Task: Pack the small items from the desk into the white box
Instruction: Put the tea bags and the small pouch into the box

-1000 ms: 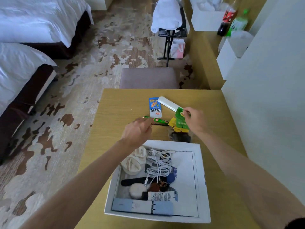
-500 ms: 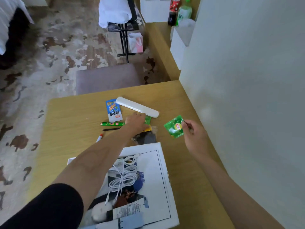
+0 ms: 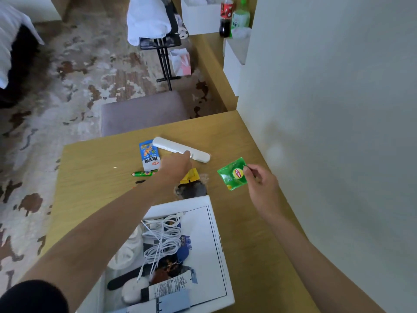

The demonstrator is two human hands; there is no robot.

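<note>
The white box (image 3: 218,240) sits at the desk's near edge and holds a white cable, rolled socks, a tube and other small things. My right hand (image 3: 261,185) pinches a green tea sachet (image 3: 233,173) above the desk, to the right of the box's far corner. My left hand (image 3: 177,164) reaches over the items, its fingertips touching a long white case (image 3: 171,146). A blue snack packet (image 3: 149,158), a green sausage stick (image 3: 142,173), a yellow sachet (image 3: 191,176) and a dark furry item (image 3: 191,190) lie on the desk.
The wooden desk (image 3: 90,177) butts against a pale wall on the right. A grey stool (image 3: 144,111) stands at its far edge. Beyond are patterned carpet, a folding rack with white towels (image 3: 149,16), and drink bottles (image 3: 234,16) on a side shelf.
My right hand has lifted the green sachet off the pile and carried it right. My left hand has moved from the green stick across to the white case. The view has swung rightward.
</note>
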